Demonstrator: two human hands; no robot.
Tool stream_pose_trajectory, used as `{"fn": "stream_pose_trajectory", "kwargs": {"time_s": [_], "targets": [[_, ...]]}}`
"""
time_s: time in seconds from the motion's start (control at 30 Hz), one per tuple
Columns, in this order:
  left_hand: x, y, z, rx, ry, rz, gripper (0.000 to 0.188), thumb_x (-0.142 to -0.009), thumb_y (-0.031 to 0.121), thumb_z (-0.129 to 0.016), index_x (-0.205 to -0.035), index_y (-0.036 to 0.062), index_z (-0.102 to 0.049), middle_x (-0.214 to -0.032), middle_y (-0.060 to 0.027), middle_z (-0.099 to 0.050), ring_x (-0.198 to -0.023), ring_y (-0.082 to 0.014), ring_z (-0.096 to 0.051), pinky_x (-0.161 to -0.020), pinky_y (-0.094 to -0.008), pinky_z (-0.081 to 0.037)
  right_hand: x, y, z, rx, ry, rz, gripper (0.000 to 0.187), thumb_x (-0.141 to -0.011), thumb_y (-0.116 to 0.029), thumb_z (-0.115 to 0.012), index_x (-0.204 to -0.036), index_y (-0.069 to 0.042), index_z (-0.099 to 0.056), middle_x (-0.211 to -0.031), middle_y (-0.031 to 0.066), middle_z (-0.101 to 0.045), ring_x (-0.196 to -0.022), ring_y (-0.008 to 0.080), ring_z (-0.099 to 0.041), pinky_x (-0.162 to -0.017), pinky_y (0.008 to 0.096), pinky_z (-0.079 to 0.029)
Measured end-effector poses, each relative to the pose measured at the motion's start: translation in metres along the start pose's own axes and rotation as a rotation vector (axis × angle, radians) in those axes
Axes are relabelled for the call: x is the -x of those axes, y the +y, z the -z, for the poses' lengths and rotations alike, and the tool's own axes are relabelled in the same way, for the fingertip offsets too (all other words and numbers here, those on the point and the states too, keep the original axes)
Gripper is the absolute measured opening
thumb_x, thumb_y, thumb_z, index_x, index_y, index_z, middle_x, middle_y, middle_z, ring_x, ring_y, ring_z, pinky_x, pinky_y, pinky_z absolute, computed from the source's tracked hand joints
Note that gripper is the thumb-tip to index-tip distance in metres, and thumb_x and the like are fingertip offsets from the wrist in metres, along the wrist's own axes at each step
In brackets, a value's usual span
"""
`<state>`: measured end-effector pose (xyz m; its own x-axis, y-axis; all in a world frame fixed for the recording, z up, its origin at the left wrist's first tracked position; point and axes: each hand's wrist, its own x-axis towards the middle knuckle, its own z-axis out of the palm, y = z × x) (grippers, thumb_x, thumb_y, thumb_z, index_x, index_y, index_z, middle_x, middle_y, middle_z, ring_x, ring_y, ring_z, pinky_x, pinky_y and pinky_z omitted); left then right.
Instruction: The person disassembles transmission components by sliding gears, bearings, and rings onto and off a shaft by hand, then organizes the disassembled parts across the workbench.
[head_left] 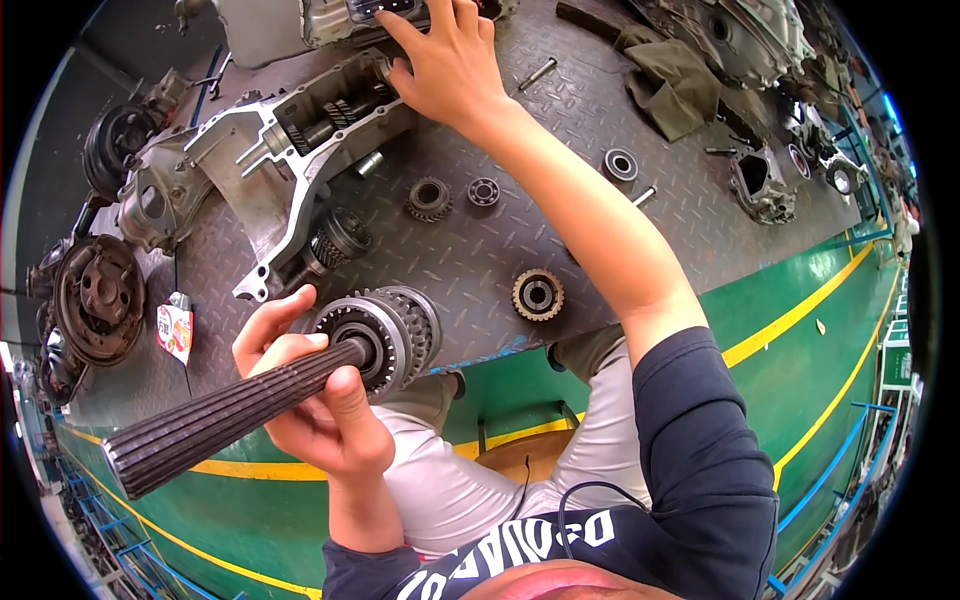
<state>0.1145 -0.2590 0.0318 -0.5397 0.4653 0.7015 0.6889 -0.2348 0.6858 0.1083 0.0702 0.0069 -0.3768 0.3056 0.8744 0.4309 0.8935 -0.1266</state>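
Note:
My left hand (330,420) is closed around a splined transmission shaft (235,415) near the table's front edge. A stack of gears and synchronizer rings (390,330) sits at the shaft's inner end, and its long splined part points toward the lower left. My right hand (450,65) reaches across to the far side with fingers spread. Its fingertips are over a dark panel (378,8) on a metal part at the top edge; whether they touch it I cannot tell. Below the right hand lies an open gearbox housing (270,170) with a gear shaft (335,120) inside.
Around the steel table (560,120) lie a loose gear (430,199), a bearing (484,192), another bearing (620,165) and a bronze-toothed gear ring (538,295). A second gear shaft (338,240) rests beside the housing. A dark cloth (675,85) and several castings lie at the far right.

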Motion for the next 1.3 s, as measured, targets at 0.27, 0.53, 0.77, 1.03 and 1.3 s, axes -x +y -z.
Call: {"fn": "stream_pose_trajectory", "kwargs": {"time_s": [0.27,0.53,0.77,1.03,1.3], "targets": [[-0.001,0.001,-0.002,0.045,0.030,0.011,0.039,-0.102,0.031,-0.071,-0.111,-0.0045,-0.056,-0.126,-0.0277,-0.057,-0.117,-0.0382,-0.065,-0.106,-0.0467,-0.048,-0.001,0.000,0.001,0.013,-0.029,0.010,0.058,-0.087,-0.022,-0.074,-0.144,-0.014,-0.063,-0.150,0.0229,-0.048,-0.138,0.0431,-0.044,-0.108,0.0565,-0.042],[-0.001,0.000,-0.002,0.064,0.020,0.022,0.038,-0.101,0.029,-0.073,-0.112,-0.0036,-0.057,-0.128,-0.0282,-0.057,-0.117,-0.0374,-0.064,-0.106,-0.0463,-0.047,-0.001,0.002,0.002,0.004,-0.049,-0.002,0.058,-0.087,-0.026,-0.076,-0.143,-0.014,-0.063,-0.151,0.0227,-0.047,-0.138,0.0430,-0.044,-0.109,0.0570,-0.042],[0.000,0.000,0.001,0.060,-0.007,0.008,0.033,-0.100,0.023,-0.071,-0.114,-0.0033,-0.058,-0.128,-0.0278,-0.057,-0.118,-0.0362,-0.062,-0.106,-0.0449,-0.046,-0.011,0.005,0.003,0.041,-0.045,-0.014,0.059,-0.085,-0.022,-0.073,-0.143,-0.013,-0.063,-0.150,0.0244,-0.046,-0.138,0.0435,-0.043,-0.109,0.0579,-0.041],[-0.001,0.000,0.005,-0.003,-0.076,-0.001,0.037,-0.108,0.029,-0.065,-0.118,-0.0041,-0.052,-0.132,-0.0252,-0.056,-0.123,-0.0332,-0.061,-0.109,-0.0435,-0.045,-0.017,0.005,0.006,0.019,-0.029,-0.014,0.064,-0.083,-0.018,-0.071,-0.146,-0.010,-0.062,-0.148,0.0257,-0.047,-0.137,0.0441,-0.044,-0.109,0.0579,-0.041],[-0.001,0.000,0.007,-0.012,-0.096,-0.004,0.036,-0.107,0.028,-0.066,-0.117,-0.0046,-0.053,-0.132,-0.0261,-0.057,-0.122,-0.0313,-0.061,-0.106,-0.0400,-0.047,-0.043,0.018,0.006,0.081,0.045,-0.054,0.062,-0.083,-0.017,-0.069,-0.145,-0.008,-0.062,-0.143,0.0250,-0.048,-0.132,0.0447,-0.046,-0.106,0.0568,-0.043]]}}
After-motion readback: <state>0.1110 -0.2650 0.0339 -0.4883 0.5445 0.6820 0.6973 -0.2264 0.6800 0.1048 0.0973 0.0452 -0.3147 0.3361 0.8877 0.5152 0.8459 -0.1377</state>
